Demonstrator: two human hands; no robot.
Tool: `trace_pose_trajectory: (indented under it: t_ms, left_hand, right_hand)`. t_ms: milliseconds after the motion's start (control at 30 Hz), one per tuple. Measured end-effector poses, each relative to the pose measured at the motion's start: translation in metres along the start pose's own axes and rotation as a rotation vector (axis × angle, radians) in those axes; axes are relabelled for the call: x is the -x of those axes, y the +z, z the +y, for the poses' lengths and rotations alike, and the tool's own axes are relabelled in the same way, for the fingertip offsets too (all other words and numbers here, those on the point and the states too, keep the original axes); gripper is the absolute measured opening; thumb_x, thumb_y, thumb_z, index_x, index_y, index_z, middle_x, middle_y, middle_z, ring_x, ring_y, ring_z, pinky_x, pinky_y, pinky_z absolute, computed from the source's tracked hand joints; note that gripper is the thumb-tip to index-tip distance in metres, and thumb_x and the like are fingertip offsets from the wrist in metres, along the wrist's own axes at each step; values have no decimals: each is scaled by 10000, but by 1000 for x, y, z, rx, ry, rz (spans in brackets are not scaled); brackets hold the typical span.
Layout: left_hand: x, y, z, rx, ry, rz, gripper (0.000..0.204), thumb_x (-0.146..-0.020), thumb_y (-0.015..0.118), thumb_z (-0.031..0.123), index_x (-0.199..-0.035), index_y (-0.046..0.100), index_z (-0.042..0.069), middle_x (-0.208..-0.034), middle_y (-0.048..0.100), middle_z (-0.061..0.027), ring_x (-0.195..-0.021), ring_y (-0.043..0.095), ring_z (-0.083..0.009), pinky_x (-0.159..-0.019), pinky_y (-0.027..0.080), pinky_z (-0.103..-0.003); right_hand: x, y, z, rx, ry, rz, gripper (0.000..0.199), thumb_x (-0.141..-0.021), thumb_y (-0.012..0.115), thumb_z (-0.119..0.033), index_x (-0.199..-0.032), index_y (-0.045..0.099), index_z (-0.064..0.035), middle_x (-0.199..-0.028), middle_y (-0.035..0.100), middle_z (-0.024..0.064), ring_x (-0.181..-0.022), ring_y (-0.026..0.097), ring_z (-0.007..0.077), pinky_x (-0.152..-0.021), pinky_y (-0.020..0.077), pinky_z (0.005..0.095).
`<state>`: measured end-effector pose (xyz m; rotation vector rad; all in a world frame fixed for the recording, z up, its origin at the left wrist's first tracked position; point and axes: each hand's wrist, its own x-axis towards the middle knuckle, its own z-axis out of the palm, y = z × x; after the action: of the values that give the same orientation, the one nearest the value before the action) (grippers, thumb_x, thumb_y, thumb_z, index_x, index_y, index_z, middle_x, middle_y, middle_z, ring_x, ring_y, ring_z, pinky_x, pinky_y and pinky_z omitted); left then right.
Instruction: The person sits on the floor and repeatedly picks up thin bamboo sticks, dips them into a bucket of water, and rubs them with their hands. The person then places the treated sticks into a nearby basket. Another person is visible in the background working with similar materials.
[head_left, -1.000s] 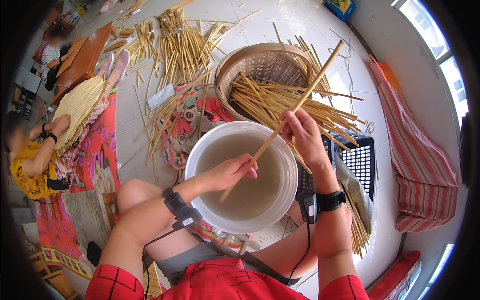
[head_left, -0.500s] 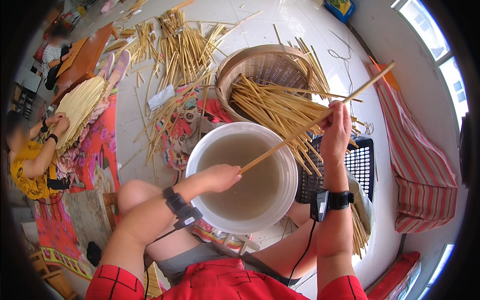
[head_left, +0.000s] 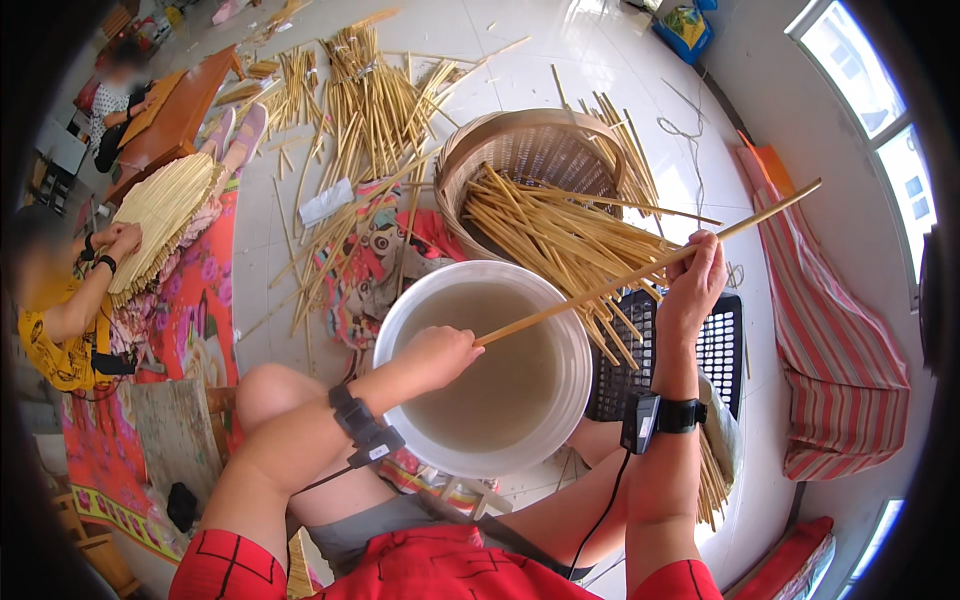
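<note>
A long tan reed stalk (head_left: 580,298) slants above a white bucket (head_left: 384,352) of cloudy water (head_left: 500,380). Its lower left end sits in my left hand (head_left: 440,357), which is closed around it over the water. Farther along the stalk, my right hand (head_left: 694,284) grips it right of the bucket, and the free end reaches up to the right past my fingers. Behind the bucket, a wicker basket (head_left: 462,150) lies with many similar stalks (head_left: 545,225) spilling out of its mouth.
A black plastic crate (head_left: 725,350) stands right of the bucket. More stalk bundles (head_left: 365,100) lie on the tiled floor at the back. Striped cloth (head_left: 820,350) hangs along the right wall. At left, another person works on a woven straw piece (head_left: 165,215), sitting near a floral mat (head_left: 215,270).
My right hand has moved slightly lower and outward, and the stalk has tilted flatter, its far end shifting right and down. My left hand still holds the other end.
</note>
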<state>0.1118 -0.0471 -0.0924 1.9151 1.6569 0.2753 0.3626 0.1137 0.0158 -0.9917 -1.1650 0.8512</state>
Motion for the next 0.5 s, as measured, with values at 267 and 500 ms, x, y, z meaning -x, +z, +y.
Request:
trace_pose_trajectory:
  t_ms: [267, 500]
  left_hand:
    - [6, 0, -8, -136, -20, -16, 233, -925, 544, 279, -901, 617, 60, -742, 647, -142, -741, 638, -357, -674, 500, -465]
    - [9, 11, -10, -82, 23, -43, 222, -896, 588, 247, -1026, 592, 67, -972, 629, -133, -900, 625, -333, -757, 511, -437]
  right_hand:
    - [-17, -21, -11, 0, -63, 257, 254, -1020, 422, -244, -839, 515, -93, -629, 366, -46, -521, 302, 19, -443, 247, 170]
    - [-21, -33, -18, 39, -150, 451, 267, -1026, 430, -292, -889, 523, -82, -635, 424, -24, -513, 335, 26, -432, 266, 180]
